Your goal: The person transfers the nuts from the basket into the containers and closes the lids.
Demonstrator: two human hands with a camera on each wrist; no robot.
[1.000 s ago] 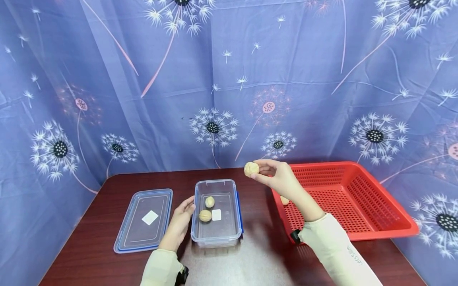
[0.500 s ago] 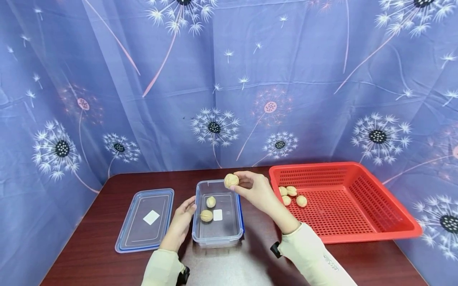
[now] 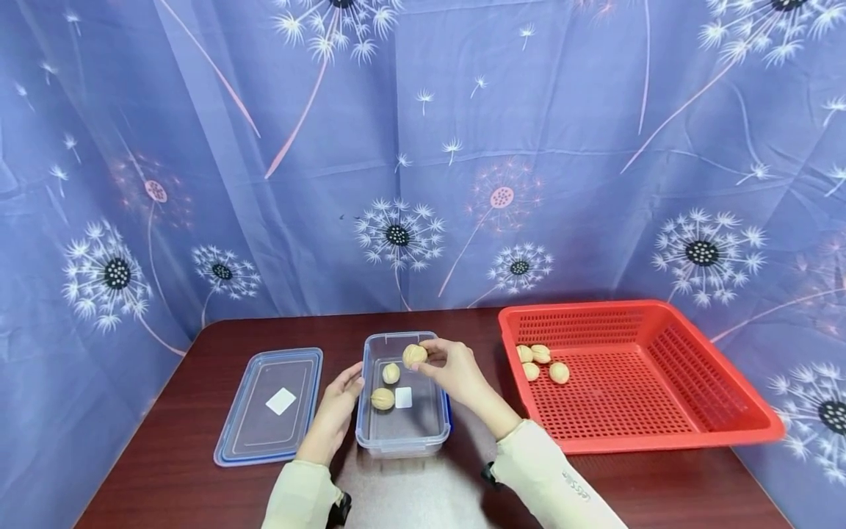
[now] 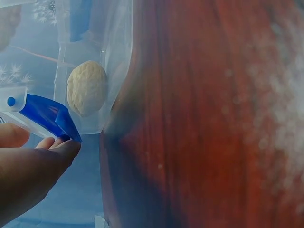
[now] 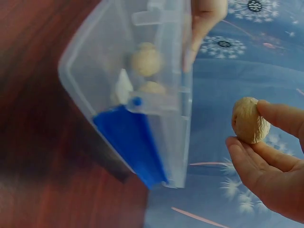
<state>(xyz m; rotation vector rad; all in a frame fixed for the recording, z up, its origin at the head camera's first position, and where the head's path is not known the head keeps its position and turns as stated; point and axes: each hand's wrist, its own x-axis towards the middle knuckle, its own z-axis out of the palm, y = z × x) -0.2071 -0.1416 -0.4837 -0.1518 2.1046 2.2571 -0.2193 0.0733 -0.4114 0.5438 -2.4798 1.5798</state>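
My right hand (image 3: 456, 375) pinches a walnut (image 3: 415, 355) between thumb and fingertips, over the back right part of a clear plastic container (image 3: 405, 445). In the right wrist view this walnut (image 5: 249, 119) shows its wrinkled tan shell. Two more walnuts lie inside the container, one toward the back (image 3: 391, 373) and one nearer the front left (image 3: 382, 399), beside a white square label (image 3: 403, 397). My left hand (image 3: 333, 408) rests against the container's left side, fingers relaxed. The left wrist view has its fingertips at a hanging blue latch (image 4: 50, 116).
A clear lid (image 3: 251, 426) with a blue seal lies left of the container on the dark red-brown table (image 3: 178, 441). On the right stands a red perforated basket (image 3: 661, 443), with several walnuts (image 3: 559, 372) at its left end. A blue dandelion-print curtain (image 3: 317, 242) hangs behind.
My right hand has carried its walnut leftward and down, from beside the red basket to over the container. The walnuts in the basket have come into sight. My left hand has stayed put.
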